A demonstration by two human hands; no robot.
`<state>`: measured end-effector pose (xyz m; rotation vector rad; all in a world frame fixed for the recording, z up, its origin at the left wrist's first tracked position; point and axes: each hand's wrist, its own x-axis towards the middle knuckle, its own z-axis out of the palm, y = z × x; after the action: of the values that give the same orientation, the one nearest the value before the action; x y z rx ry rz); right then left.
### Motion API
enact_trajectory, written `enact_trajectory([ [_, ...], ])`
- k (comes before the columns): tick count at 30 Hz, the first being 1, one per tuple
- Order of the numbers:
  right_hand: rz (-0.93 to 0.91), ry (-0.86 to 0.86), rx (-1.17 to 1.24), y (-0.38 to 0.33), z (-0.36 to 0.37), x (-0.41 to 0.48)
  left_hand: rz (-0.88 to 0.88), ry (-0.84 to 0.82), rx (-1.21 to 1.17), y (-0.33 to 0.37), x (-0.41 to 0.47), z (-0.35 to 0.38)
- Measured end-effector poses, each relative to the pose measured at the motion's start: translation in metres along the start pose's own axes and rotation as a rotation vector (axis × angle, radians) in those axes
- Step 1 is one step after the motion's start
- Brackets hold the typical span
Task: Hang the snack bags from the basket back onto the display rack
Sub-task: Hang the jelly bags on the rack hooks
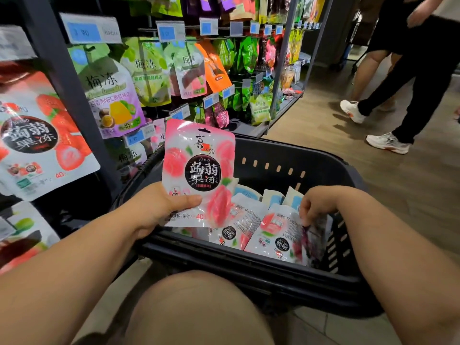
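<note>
Bare knee [199, 310] at bottom centre, closest to the lens, with both forearms coming in from either side. Left hand [159, 205] grips a pink peach bag [199, 170] by its lower left corner, thumb across the front and fingers behind. The bag is upright, print facing the camera, hang hole at the top. It is held above the near left part of the basket [273, 155], just in front of the display rack [67, 78] and not on any hook.

Right hand [316, 202] is down inside the basket at the right, fingers curled, tips on the upper edge of the loose bags [276, 232]. Cannot tell if it actually pinches one or only touches.

The basket is black plastic with slotted walls and sits on the floor ahead of the knee. Several more peach-print bags lie flat and overlapping in it, with a few pale blue-and-white packs standing behind them.

The rack is on the left: a dark upright post, blue price tags [89, 28] and rows of hanging pouches. A strawberry bag [42, 138] hangs at far left, with green and purple pouches further along.

Upper right, the legs of other people [410, 83] in white sneakers [387, 143] on the wood floor [348, 165].
</note>
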<state>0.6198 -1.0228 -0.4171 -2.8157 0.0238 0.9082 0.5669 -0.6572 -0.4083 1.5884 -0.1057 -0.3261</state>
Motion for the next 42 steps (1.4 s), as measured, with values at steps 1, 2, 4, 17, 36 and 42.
enact_trajectory([
  [1, -0.045, 0.053, 0.038, 0.0, -0.001, 0.0, 0.001, 0.003, -0.001, 0.0, 0.0, 0.001],
  [2, -0.083, 0.106, 0.091, 0.0, -0.004, -0.002, 0.005, 0.012, -0.002, 0.001, -0.001, 0.001],
  [4, -0.134, 0.214, 0.215, -0.005, -0.009, -0.007, 0.019, 0.04, 0.001, 0.0, -0.001, 0.001],
  [17, 0.027, 0.508, 0.788, -0.047, 0.017, 0.037, 0.095, 0.138, -0.031, -0.001, -0.002, 0.001],
  [36, -0.315, 0.281, -0.376, -0.081, 0.05, 0.034, 0.114, 0.126, -0.033, -0.001, -0.001, -0.002],
  [42, -0.305, 0.37, -0.349, -0.084, 0.051, 0.034, 0.112, 0.157, -0.048, -0.001, -0.001, -0.002],
])
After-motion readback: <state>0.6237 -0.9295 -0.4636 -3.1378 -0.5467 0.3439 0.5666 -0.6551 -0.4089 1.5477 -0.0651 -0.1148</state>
